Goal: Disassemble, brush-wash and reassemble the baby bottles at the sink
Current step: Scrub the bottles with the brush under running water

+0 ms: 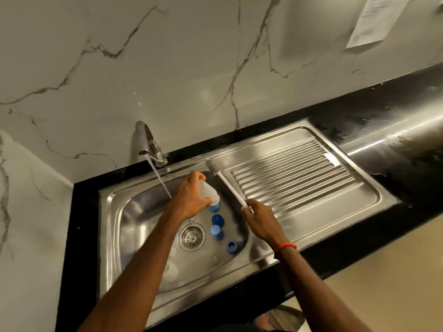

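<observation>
My left hand (189, 198) grips a clear baby bottle body (211, 192) over the steel sink basin (134, 226), just right of the running water. My right hand (260, 220) holds the white handle of a bottle brush (227, 182); its grey bristle head points up and away, over the sink's back rim. The brush is outside the bottle. Several blue bottle parts lie in the basin: a cap (217, 219), a lighter blue piece (216, 231), a ring (231, 247) and one (214, 208) right under the bottle. Faint clear pieces (171, 271) rest at the basin's front.
The tap (146, 142) at the back left runs a stream of water (160, 178) into the basin. The drain strainer (191, 237) sits mid-basin. A ribbed steel drainboard (297, 180) extends right, with a wet black counter (395, 116) around it. A paper sheet (374, 20) hangs on the marble wall.
</observation>
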A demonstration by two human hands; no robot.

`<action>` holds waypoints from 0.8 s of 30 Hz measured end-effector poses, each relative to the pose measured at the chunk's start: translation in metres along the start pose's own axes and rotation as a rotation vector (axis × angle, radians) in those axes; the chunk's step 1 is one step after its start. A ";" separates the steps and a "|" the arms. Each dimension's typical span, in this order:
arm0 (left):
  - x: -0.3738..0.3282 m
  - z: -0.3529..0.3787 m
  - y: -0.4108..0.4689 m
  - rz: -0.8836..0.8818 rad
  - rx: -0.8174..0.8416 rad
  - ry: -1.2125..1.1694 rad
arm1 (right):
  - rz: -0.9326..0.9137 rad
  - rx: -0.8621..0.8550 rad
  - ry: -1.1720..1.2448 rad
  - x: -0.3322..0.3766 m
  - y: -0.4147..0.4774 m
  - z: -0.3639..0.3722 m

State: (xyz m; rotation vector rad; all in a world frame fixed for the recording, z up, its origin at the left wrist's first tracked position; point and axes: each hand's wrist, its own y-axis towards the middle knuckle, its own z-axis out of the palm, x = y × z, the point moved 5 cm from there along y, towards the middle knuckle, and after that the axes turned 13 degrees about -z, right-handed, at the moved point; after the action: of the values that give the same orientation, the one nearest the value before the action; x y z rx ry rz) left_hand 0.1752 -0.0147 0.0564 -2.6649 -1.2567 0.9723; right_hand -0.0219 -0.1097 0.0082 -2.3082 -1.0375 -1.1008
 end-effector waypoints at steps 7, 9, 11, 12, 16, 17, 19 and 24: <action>-0.059 0.024 0.012 0.117 0.032 -0.104 | 0.051 -0.136 0.102 -0.017 0.001 -0.033; -0.071 0.035 0.017 0.142 0.055 -0.116 | 0.083 -0.164 0.140 -0.022 0.001 -0.042; -0.081 0.045 0.022 0.158 0.063 -0.130 | 0.104 -0.195 0.158 -0.027 0.000 -0.050; -0.086 0.051 0.025 0.160 0.068 -0.131 | 0.109 -0.210 0.155 -0.030 0.000 -0.054; -0.100 0.071 0.038 0.158 0.086 -0.111 | 0.141 -0.269 0.188 -0.047 0.000 -0.067; -0.104 0.076 0.042 0.162 0.089 -0.108 | 0.150 -0.288 0.205 -0.053 0.000 -0.070; -0.110 0.084 0.049 0.164 0.099 -0.108 | 0.162 -0.310 0.226 -0.062 0.001 -0.075; -0.125 0.101 0.070 0.172 0.096 -0.103 | 0.164 -0.311 0.229 -0.082 0.007 -0.085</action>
State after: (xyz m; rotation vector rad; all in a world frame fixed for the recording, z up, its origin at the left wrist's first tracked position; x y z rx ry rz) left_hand 0.1073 -0.1727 0.0207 -2.7142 -0.9809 1.1735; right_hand -0.0937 -0.2022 -0.0032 -2.3730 -0.6152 -1.5029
